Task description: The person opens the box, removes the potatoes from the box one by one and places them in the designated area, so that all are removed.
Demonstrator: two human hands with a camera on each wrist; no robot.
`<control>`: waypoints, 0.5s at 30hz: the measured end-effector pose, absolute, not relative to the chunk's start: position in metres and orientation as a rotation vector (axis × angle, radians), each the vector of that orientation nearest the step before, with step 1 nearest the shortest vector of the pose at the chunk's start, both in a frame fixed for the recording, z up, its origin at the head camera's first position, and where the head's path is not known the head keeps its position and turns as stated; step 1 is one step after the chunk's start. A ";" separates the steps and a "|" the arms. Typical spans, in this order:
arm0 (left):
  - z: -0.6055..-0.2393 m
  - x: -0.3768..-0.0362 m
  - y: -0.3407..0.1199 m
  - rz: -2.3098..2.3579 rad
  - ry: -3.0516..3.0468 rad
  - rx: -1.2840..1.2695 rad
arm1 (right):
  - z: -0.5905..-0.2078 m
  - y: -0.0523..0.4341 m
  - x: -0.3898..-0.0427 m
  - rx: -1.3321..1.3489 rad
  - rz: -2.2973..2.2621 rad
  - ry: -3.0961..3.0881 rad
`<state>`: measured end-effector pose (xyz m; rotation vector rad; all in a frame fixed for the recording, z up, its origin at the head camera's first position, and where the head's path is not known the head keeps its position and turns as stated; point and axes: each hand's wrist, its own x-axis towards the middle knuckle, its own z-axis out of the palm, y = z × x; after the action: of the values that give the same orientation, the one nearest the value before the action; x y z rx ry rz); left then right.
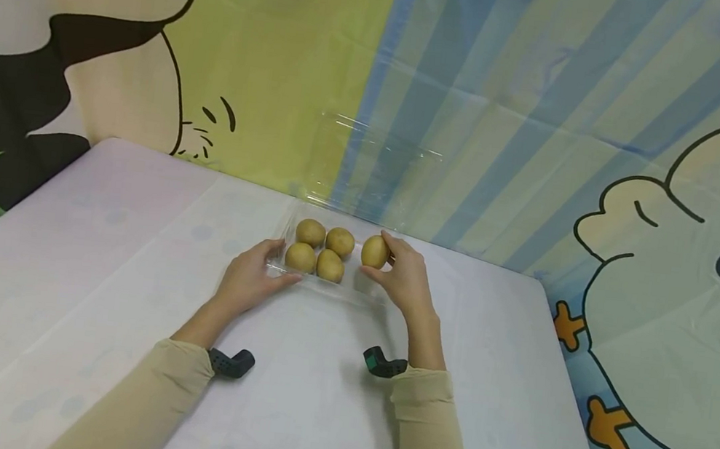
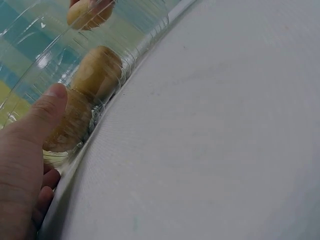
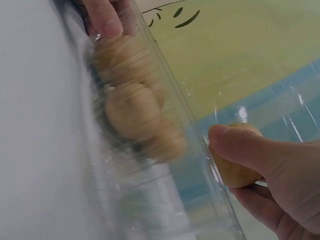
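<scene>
right hand (image 1: 403, 277) grips smooth oval potato (image 1: 374, 251) | left hand (image 1: 252, 279) holds clear plastic tray (image 1: 281, 269)

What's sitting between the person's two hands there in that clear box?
In the head view, four potatoes lie in the clear plastic box between the left hand, which holds the box's edge, and the right hand, which grips a fifth potato.

Clear, shiny plastic box (image 1: 353, 293) with see-through lid. Dull, slightly rough brown skin on potatoes (image 1: 330, 265). Smooth, matt white cloth over worktop (image 1: 101, 241). Soft printed fabric backdrop (image 1: 480, 83) at far side, creased.
</scene>
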<state>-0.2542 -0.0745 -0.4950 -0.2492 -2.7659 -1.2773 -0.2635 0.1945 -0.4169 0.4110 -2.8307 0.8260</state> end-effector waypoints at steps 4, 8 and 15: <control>-0.496 -0.255 -0.075 -1.271 -2.769 -0.249 | -0.413 0.201 -0.262 0.413 0.869 -2.815; -0.497 -0.256 -0.076 -1.272 -2.762 -0.251 | -0.410 0.209 -0.261 0.399 0.941 -2.789; -0.497 -0.255 -0.075 -1.278 -2.758 -0.258 | -0.407 0.229 -0.261 0.341 1.043 -2.746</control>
<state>-0.2555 -0.0746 -0.4974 -0.2582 -2.7584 -1.2781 -0.2607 0.2295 -0.4071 0.3405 -2.7457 1.0432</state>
